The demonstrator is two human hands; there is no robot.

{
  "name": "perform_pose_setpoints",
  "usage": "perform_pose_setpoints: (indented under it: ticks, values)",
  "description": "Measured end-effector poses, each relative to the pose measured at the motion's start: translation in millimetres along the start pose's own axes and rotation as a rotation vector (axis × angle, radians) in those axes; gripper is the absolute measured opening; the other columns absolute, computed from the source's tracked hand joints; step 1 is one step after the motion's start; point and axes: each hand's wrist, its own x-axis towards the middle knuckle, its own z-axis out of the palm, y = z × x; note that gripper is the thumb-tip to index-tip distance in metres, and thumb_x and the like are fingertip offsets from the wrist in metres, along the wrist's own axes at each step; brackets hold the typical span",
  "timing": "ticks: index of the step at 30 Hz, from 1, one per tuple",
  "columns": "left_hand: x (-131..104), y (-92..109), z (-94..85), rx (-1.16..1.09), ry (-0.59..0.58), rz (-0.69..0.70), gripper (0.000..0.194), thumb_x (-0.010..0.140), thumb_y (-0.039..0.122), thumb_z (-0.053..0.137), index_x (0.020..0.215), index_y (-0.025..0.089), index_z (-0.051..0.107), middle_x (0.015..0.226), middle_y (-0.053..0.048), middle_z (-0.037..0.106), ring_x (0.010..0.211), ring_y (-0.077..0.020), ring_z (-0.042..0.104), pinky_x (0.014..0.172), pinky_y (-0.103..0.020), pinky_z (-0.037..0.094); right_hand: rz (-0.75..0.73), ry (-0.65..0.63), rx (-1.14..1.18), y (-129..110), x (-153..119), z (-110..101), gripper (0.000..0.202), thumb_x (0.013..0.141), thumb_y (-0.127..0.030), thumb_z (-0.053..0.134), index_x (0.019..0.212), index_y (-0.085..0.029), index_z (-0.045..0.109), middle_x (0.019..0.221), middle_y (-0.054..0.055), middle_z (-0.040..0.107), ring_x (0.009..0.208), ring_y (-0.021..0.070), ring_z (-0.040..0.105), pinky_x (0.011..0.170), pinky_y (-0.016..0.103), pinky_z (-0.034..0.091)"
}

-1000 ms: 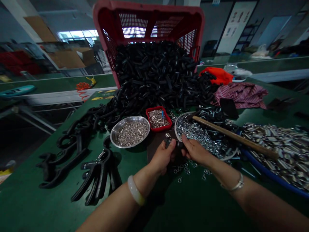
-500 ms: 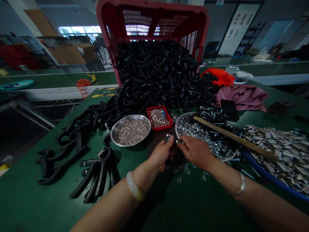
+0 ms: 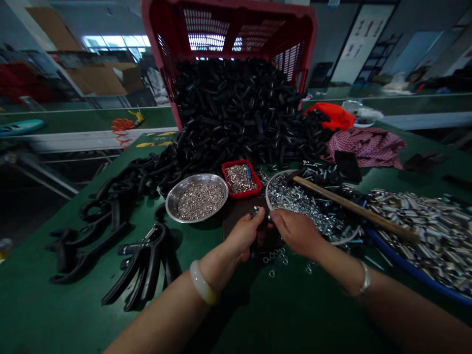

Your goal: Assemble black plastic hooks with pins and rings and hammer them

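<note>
My left hand (image 3: 245, 233) is closed around a small dark part with a shiny metal piece (image 3: 254, 211) at its top, above a dark pad (image 3: 234, 216) on the bench. Close beside it, my right hand (image 3: 295, 230) pinches at the same spot; its fingertips hide whatever they hold. Behind the hands stand a steel bowl (image 3: 167, 204) of tiny metal pieces and a red tray (image 3: 241, 162) of small pins. Loose metal rings (image 3: 272, 273) lie just below the hands. Several black plastic clamps (image 3: 147, 265) rest at the left.
A large red crate (image 3: 228, 7) spills black parts (image 3: 236, 108) across the back. At right, a wooden-handled hammer (image 3: 354, 209) lies across a white-rimmed basin (image 3: 268, 189) of hardware. A blue-rimmed container (image 3: 409, 270) holds metal tubes. A checked cloth (image 3: 368, 147) lies behind.
My right hand has come slightly closer to my left, and the dark piece at its fingertips is now mostly covered. The whole view has shifted a little.
</note>
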Motion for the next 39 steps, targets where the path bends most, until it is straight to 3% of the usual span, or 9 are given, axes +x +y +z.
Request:
perform_pose_setpoints:
  ticks: [2, 7, 12, 16, 20, 27, 30, 33, 39]
  values:
    - [0, 0, -0.6, 0.013, -0.009, -0.016, 0.039, 0.071, 0.052, 0.059, 0.07, 0.015, 0.049, 0.052, 0.006, 0.042, 0.037, -0.0016, 0.03, 0.037, -0.015, 0.022, 0.048, -0.139, 0.082, -1, 0, -1, 0.067, 0.09, -0.047, 0.007, 0.065, -0.017, 0.06, 0.06, 0.007, 0.061, 0.054, 0.015, 0.055, 0.052, 0.028, 0.037]
    - [2, -6, -2.8, 0.093, 0.001, 0.031, 0.04, 0.067, 0.056, 0.06, 0.07, 0.017, 0.049, 0.048, 0.007, 0.04, 0.037, -0.004, 0.031, 0.039, -0.017, 0.025, 0.025, 0.037, 0.107, -6, -7, 5, 0.056, 0.087, -0.055, 0.021, 0.075, -0.016, 0.06, 0.07, 0.009, 0.064, 0.06, 0.0169, 0.056, 0.051, 0.029, 0.038]
    - [1, -5, -11.7, 0.561, 0.039, 0.447, 0.032, 0.057, 0.04, 0.073, 0.072, 0.016, 0.056, 0.066, -0.001, 0.059, 0.059, -0.0119, 0.05, 0.055, -0.022, 0.038, 0.123, -0.237, 0.364, -5, -6, 7, 0.069, 0.09, -0.047, 0.004, 0.058, -0.017, 0.057, 0.051, 0.006, 0.057, 0.046, 0.0133, 0.051, 0.046, 0.027, 0.039]
    - [2, 6, -26.1, 0.908, -0.103, 0.535, 0.035, 0.055, 0.041, 0.073, 0.08, 0.018, 0.061, 0.071, -0.002, 0.061, 0.066, -0.0162, 0.054, 0.061, -0.025, 0.04, -0.226, 0.015, -0.002, 14, 11, 0, 0.032, 0.087, -0.033, 0.038, 0.097, -0.016, 0.063, 0.102, 0.011, 0.063, 0.093, 0.0206, 0.057, 0.077, 0.037, 0.045]
    - [11, 17, -38.3, 1.216, -0.144, 0.55, 0.045, 0.047, 0.047, 0.075, 0.081, 0.02, 0.062, 0.069, -0.004, 0.059, 0.068, -0.0211, 0.056, 0.063, -0.028, 0.039, -0.504, -0.071, -0.163, 29, 24, 6, 0.027, 0.083, -0.023, 0.047, 0.108, -0.02, 0.058, 0.105, 0.007, 0.062, 0.099, 0.0189, 0.055, 0.079, 0.035, 0.045]
    - [13, 28, -43.3, 1.797, 0.048, 0.556, 0.073, 0.056, 0.058, 0.067, 0.116, 0.018, 0.054, 0.113, -0.016, 0.053, 0.106, -0.0341, 0.044, 0.085, -0.038, 0.035, -0.352, 0.084, -0.386, 15, 11, 21, 0.023, 0.084, -0.033, 0.047, 0.087, -0.018, 0.064, 0.089, 0.009, 0.06, 0.088, 0.0214, 0.055, 0.062, 0.029, 0.044]
    - [19, 48, -42.9, 1.773, -0.009, 0.555, 0.064, 0.06, 0.062, 0.062, 0.11, 0.021, 0.059, 0.11, -0.013, 0.056, 0.101, -0.0314, 0.049, 0.082, -0.036, 0.038, -0.268, 0.15, -0.377, 29, 9, -2, 0.029, 0.085, -0.039, 0.044, 0.094, -0.02, 0.064, 0.098, 0.01, 0.061, 0.087, 0.0219, 0.056, 0.059, 0.03, 0.043]
    - [44, 78, -40.1, 1.813, 0.238, 0.488, 0.041, 0.08, 0.052, 0.046, 0.1, 0.021, 0.063, 0.1, -0.012, 0.061, 0.094, -0.0275, 0.055, 0.079, -0.035, 0.04, -0.005, 0.266, -0.51, 68, 10, -38, 0.031, 0.084, -0.036, 0.045, 0.1, -0.017, 0.063, 0.094, 0.014, 0.062, 0.086, 0.0269, 0.056, 0.058, 0.034, 0.04]
    - [105, 104, -35.3, 1.914, 0.364, 0.309, 0.029, 0.074, 0.038, 0.058, 0.097, 0.021, 0.065, 0.104, -0.011, 0.063, 0.097, -0.027, 0.057, 0.079, -0.034, 0.043, 0.375, -0.096, -0.553, 139, -2, -73, 0.036, 0.082, -0.043, 0.045, 0.086, -0.014, 0.065, 0.086, 0.02, 0.064, 0.072, 0.028, 0.059, 0.055, 0.038, 0.031]
